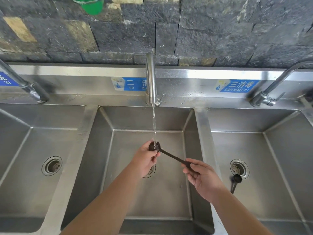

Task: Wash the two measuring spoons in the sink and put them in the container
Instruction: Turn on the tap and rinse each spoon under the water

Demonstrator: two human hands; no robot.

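Observation:
A dark long-handled measuring spoon (171, 155) is held over the middle sink basin (128, 167). Its bowl sits under the thin water stream from the middle faucet (150, 78). My left hand (146, 157) wraps its fingers around the spoon's bowl. My right hand (201, 177) pinches the end of the handle. A second dark measuring spoon (236, 181) lies on the floor of the right basin (271, 192), beside that basin's drain, partly hidden behind my right forearm.
The steel unit has three basins, each with a drain and a faucet; the left basin (33, 167) holds nothing. Blue labels run along the backsplash. A green plastic tub (91, 5) hangs on the dark stone wall at the top.

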